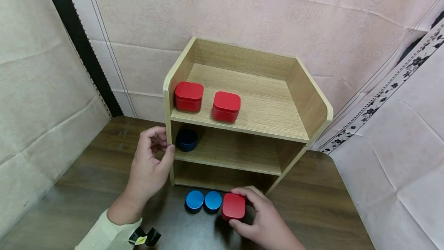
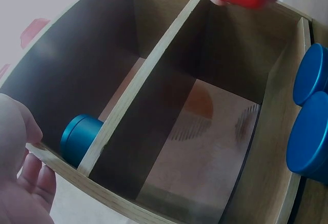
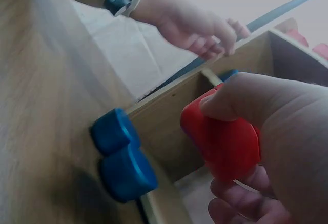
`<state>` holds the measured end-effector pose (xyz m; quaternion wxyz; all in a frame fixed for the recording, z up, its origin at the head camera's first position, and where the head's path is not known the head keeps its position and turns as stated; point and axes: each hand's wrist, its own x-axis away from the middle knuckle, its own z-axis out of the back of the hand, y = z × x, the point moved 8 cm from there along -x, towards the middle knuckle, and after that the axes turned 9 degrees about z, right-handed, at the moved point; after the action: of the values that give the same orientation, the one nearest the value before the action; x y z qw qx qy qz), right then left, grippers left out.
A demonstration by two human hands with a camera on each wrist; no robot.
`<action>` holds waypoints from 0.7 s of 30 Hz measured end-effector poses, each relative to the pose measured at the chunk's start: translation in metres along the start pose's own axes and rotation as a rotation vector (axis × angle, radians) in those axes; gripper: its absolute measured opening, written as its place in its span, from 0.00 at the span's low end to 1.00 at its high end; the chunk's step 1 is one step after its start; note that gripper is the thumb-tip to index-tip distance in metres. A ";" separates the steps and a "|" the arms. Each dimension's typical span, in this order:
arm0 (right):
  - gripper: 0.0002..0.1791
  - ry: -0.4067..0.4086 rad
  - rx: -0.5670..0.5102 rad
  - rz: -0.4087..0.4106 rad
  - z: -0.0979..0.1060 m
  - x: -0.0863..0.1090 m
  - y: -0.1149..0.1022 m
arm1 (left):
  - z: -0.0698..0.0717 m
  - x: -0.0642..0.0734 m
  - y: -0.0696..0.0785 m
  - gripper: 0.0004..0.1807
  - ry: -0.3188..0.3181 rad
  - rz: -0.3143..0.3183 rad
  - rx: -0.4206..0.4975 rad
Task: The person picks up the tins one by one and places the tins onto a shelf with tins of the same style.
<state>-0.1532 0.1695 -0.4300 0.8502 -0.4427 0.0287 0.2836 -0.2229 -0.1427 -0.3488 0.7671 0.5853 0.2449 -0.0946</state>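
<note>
My right hand (image 1: 258, 217) pinches a red square box (image 1: 233, 206) between thumb and fingers, just in front of the shelf's bottom level. In the right wrist view the thumb presses on that red box (image 3: 220, 131). With thumb and curled fingers, my left hand (image 1: 150, 161) holds the left side panel of a wooden shelf (image 1: 229, 159). Two blue round tins (image 1: 194, 200) (image 1: 212, 201) stand side by side on the table, left of the held box. A third blue tin (image 2: 82, 138) sits at the left end of the middle level.
On the shelf's top level, two more red boxes (image 1: 189, 96) (image 1: 226, 106) stand toward the left front. The dark wooden table (image 1: 322, 203) carries everything. Pale patterned cloth (image 1: 243, 14) hangs behind the shelf and along both sides.
</note>
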 end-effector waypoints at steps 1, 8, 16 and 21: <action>0.35 -0.003 0.000 -0.002 0.001 0.000 -0.003 | 0.000 0.000 0.000 0.29 0.000 0.000 0.001; 0.34 -0.010 0.032 0.024 0.018 -0.004 -0.034 | 0.000 0.000 0.000 0.29 0.003 0.005 -0.002; 0.36 0.011 0.053 0.051 0.037 -0.007 -0.049 | 0.000 0.000 -0.001 0.29 0.002 0.010 -0.007; 0.35 0.031 0.086 0.119 0.047 -0.011 -0.064 | 0.000 0.000 -0.001 0.28 0.002 0.013 -0.012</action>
<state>-0.1394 0.1720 -0.3516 0.8495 -0.4075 0.0805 0.3254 -0.2230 -0.1433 -0.3502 0.7710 0.5824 0.2423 -0.0877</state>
